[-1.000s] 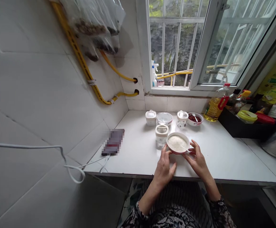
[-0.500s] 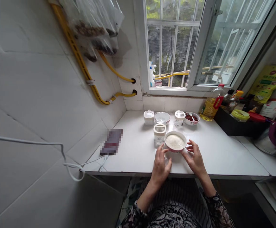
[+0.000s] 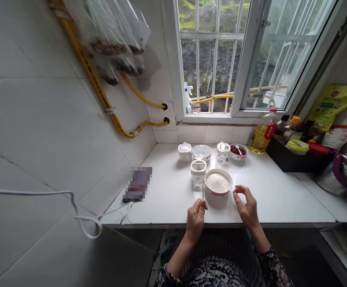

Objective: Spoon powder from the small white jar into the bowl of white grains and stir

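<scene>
A bowl (image 3: 218,193) with a pink-patterned side stands on the counter, filled with white grains (image 3: 216,180) that look like rice. My right hand (image 3: 247,207) pinches the handle end of a small white spoon (image 3: 227,187), whose other end is sunk in the grains. Closed in a loose fist, my left hand (image 3: 195,217) is at the counter's front edge, apart from the bowl, with nothing showing in it. Just left of the bowl is a clear jar (image 3: 198,171) with a cream lid.
Behind stand a lidded jar of white contents (image 3: 185,152), a clear-looking bowl (image 3: 201,151), another lidded jar (image 3: 223,151) and a bowl of red beans (image 3: 239,152) with a spoon. An oil bottle (image 3: 260,133) and a black condiment box (image 3: 287,159) are at right. A blurred phone-like object (image 3: 137,184) lies left.
Both hands have let go of the bowl. The left drew back toward the front edge and closed; the right now holds the spoon handle. The view shifted slightly.
</scene>
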`<state>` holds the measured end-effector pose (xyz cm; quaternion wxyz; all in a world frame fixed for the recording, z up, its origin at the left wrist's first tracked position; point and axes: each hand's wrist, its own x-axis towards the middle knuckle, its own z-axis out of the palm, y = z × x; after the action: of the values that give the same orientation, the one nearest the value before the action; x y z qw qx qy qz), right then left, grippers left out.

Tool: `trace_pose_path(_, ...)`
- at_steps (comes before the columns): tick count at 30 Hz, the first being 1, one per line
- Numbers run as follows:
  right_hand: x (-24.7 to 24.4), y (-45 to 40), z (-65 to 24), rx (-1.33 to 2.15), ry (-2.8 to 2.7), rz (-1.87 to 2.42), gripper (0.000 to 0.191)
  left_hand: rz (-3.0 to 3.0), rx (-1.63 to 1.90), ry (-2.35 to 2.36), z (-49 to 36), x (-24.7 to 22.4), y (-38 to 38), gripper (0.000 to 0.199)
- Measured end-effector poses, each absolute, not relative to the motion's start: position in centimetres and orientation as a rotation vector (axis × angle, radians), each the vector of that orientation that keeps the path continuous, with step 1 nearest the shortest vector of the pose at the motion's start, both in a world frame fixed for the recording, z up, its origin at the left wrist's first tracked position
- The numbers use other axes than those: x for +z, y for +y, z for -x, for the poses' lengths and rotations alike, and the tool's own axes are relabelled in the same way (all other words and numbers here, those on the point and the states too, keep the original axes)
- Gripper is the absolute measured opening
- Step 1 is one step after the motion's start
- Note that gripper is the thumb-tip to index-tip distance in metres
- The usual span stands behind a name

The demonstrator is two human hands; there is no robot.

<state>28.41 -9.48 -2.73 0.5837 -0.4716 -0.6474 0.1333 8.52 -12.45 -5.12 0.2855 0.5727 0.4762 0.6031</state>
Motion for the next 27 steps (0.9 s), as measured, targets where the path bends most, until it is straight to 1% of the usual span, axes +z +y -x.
trace_pose_path(3,-3.0,-9.3,-28.8,0.431,-1.247,1.171,0.027,-1.476,1.655,1.276,-8.5,-5.4,-12.5,0.039)
trace_pose_path(6,-3.4,-8.6,-29.4,0.507,-0.951,1.172,0.029,-1.422,1.714,1.278,-8.6,-5.9,-12.4,0.026)
trace_pose_path(7,-3.6,-8.3,-29.5,0.499,-0.904,1.150,0.037,-1.407,1.739,1.278,-8.6,-6.0,-12.3,0.024)
trace_pose_path(8,-3.8,-8.1,-29.6,0.482,-0.887,1.129,0.050,-1.394,1.766,1.277,-8.7,-6.1,-12.2,0.027)
trace_pose_path(9,-4.0,-7.9,-29.7,0.467,-0.893,1.114,0.063,-1.385,1.791,1.275,-8.7,-6.1,-12.1,0.035)
trace_pose_path(10,-4.2,-7.7,-29.7,0.461,-0.917,1.110,0.072,-1.385,1.810,1.274,-8.7,-6.2,-12.0,0.045)
trace_pose_path(11,-4.4,-7.6,-29.6,0.467,-0.955,1.114,0.075,-1.396,1.819,1.273,-8.7,-6.2,-12.0,0.054)
trace_pose_path(13,-4.5,-7.6,-29.3,0.494,-1.057,1.132,0.069,-1.463,1.807,1.282,-8.6,-6.3,-11.9,0.064)
trace_pose_path(16,-4.2,-7.9,-28.9,0.459,-1.318,1.113,0.053,-1.642,1.740,1.339,-8.6,-6.5,-11.8,0.063)
trace_pose_path(19,-3.4,-8.4,-28.5,0.315,-1.568,1.064,0.044,-1.835,1.639,1.389,-8.7,-6.6,-11.7,0.064)
trace_pose_path(21,-2.8,-8.7,-28.1,0.236,-1.647,1.051,0.036,-1.959,1.567,1.386,-8.8,-6.6,-11.6,0.068)
trace_pose_path(24,-2.1,-8.9,-27.6,0.193,-1.679,1.043,0.016,-2.104,1.469,1.374,-9.0,-6.4,-11.6,0.071)
trace_pose_path(25,-1.8,-8.9,-27.4,0.188,-1.680,1.042,0.012,-2.134,1.445,1.377,-9.0,-6.4,-11.6,0.071)
trace_pose_path(27,-1.2,-8.6,-27.0,0.178,-1.677,1.039,0.013,-2.169,1.411,1.394,-9.1,-6.4,-11.6,0.072)
